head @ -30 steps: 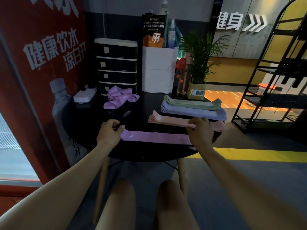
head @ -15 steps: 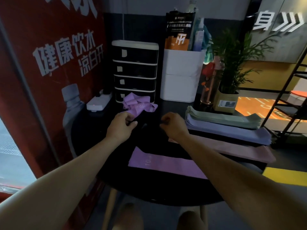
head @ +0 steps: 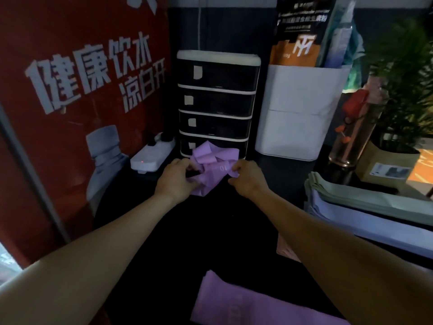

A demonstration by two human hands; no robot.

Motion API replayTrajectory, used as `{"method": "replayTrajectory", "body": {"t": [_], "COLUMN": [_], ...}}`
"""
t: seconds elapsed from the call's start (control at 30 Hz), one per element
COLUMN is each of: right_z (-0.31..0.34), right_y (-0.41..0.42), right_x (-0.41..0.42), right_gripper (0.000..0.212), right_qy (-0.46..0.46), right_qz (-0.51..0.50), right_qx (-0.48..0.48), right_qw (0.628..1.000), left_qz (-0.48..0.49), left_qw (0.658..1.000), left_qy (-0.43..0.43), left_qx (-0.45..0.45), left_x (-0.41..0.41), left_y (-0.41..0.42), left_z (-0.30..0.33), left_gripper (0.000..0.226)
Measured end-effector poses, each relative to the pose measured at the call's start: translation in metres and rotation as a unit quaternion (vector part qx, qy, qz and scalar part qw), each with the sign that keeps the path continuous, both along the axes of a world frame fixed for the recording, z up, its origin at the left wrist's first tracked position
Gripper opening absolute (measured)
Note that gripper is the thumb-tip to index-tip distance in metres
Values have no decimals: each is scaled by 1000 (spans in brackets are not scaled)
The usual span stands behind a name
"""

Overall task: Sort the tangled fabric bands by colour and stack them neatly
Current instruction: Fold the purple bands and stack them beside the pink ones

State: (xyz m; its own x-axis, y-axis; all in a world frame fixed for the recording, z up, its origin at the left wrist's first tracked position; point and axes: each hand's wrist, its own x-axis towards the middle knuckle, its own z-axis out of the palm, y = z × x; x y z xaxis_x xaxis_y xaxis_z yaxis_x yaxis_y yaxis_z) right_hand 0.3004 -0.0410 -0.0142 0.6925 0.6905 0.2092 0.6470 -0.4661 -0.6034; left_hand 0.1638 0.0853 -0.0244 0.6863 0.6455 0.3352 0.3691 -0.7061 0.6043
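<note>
Fabric bands: your purple tangle [head: 212,167] sits on the black table [head: 246,207] before the drawer unit [head: 216,102]. Soft, light, floppy, it likely snags; separate by edges. Left hand [head: 174,180] and right hand [head: 247,177] both pinch it.

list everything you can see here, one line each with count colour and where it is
tangled bands: one clump, purple, far side of table before the drawers
flat band: one, purple, near table edge
pink bands: count hidden, pink, under the right forearm
stacked bands: two layers, green over lavender, right side of table
table: one, black
drawer unit: one, black and white, at back
power strip: one, white, left of drawers
white bin: one, white, right of drawers
potted plant: one, green, far right
poster: one, red, left wall
left hand: gripping the clump
right hand: pinching the clump
</note>
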Motion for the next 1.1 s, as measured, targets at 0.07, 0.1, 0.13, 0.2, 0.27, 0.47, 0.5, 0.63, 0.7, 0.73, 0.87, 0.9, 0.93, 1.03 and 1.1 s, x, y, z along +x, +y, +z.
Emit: {"method": "replayTrajectory", "body": {"t": [0.07, 0.1, 0.13, 0.2, 0.27, 0.47, 0.5, 0.63, 0.7, 0.73, 0.87, 0.9, 0.93, 1.03, 1.1], "right_z": [-3, -6, -9, -13, -16, -16, -16, -13, -13, -11, 4, 9, 16, 41, 58], "right_y": [9, 13, 17, 22, 23, 25, 25, 19, 15, 13, 1, -2, -5, -15, -23], "right_x": [5, 7, 9, 11, 12, 5, 2, -13, -21, -24, -33, -34, -36, -43, -52], "right_gripper": [33, 36, 36, 35, 35, 29, 36, 26, 18, 9, 29, 29, 29, 22, 22], "right_qy": [-4, -1, 3, 10, 29, 77, 85, 142, 171, 176, 218, 229, 237, 241, 223], "right_qz": [6, 8, 11, 15, 22, 24, 25, 20, 32, 36, 36, 33, 34, 70, 103], "right_qx": [-6, -8, -9, -14, -11, -7, -3, 23, 22, 26, 103, 126, 143, 190, 199], "right_qw": [1000, 1000, 1000, 1000, 999, 997, 996, 989, 984, 983, 970, 965, 960, 949, 949], "left_qz": [-2, -3, -4, -5, -11, -74, -92, -145, -171, -180, -184, -179, -174, -138, -120], "left_qw": [1000, 1000, 1000, 999, 999, 990, 986, 973, 967, 965, 960, 959, 956, 946, 937], "left_qy": [9, 12, 16, 25, 13, -34, -41, -51, -40, -34, -29, -35, -47, -102, -114], "left_qx": [-2, -7, -13, -29, -49, -117, -131, -170, -184, -187, -208, -219, -232, -275, -308], "left_x": [7, 11, 14, 18, 20, 7, 5, -5, -13, -18, -35, -39, -42, -46, -46], "left_y": [6, 8, 8, 9, 8, -3, -7, -20, -26, -28, -30, -31, -33, -40, -44], "left_z": [-4, -6, -8, -13, -16, -13, -11, -8, -6, -5, 9, 14, 19, 36, 49], "left_gripper": [35, 37, 39, 39, 30, 25, 27, 30, 33, 32, 25, 24, 21, 6, 23]}}
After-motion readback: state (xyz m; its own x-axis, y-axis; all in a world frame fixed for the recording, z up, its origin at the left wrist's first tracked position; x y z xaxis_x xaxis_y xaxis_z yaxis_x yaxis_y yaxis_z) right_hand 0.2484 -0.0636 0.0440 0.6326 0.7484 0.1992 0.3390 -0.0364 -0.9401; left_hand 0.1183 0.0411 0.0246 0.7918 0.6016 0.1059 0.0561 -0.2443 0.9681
